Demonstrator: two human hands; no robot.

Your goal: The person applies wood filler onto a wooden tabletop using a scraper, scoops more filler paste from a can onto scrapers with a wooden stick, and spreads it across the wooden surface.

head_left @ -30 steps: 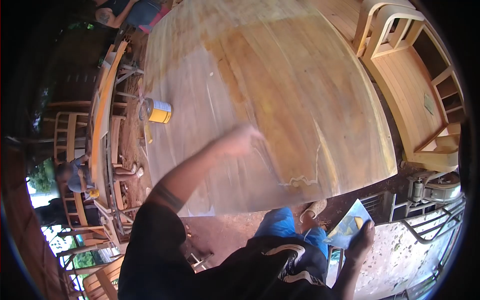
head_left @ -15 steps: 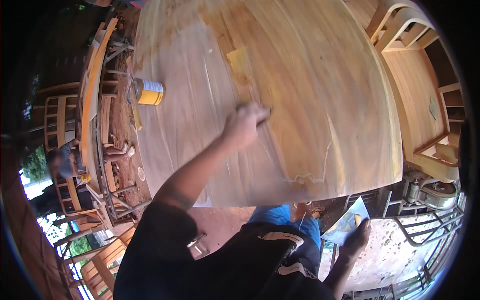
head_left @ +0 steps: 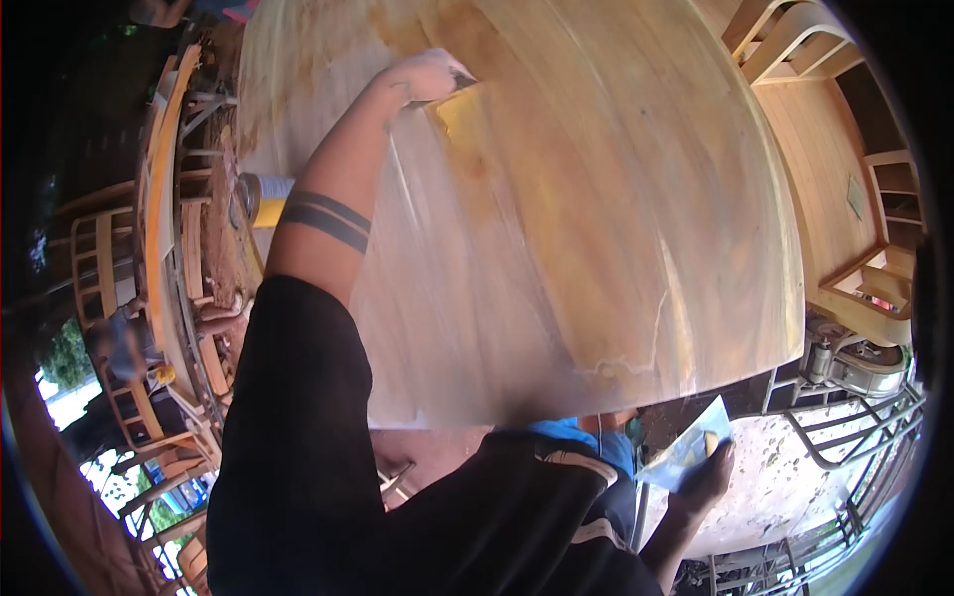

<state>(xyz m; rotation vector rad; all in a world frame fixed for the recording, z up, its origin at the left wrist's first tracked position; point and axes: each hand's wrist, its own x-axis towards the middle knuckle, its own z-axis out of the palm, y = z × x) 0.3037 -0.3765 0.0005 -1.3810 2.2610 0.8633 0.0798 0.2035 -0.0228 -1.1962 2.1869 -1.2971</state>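
My left hand (head_left: 427, 77) reaches to the far part of a large wooden panel (head_left: 616, 209). Its fingers are closed around a small dark-edged scraper (head_left: 463, 81), mostly hidden by the hand, against the surface. Just below the fingers lies a patch of wet yellow filler (head_left: 462, 129), and yellowish smears run along the grain. Low on the right, my right hand (head_left: 708, 479) grips a flat bluish sheet (head_left: 686, 452) by its edge, beside the panel's near edge. A small yellowish lump (head_left: 711, 443) sits on that sheet near the fingers.
A yellow can (head_left: 266, 211) stands at the panel's left side, partly behind my forearm. Wooden furniture frames (head_left: 825, 169) are at the right, above a metal machine (head_left: 870, 368). Another person (head_left: 129, 343) is at the far left among wooden frames.
My left hand has moved from the panel's middle to farther up and left, beyond the yellow patch. My right hand with the sheet has barely shifted.
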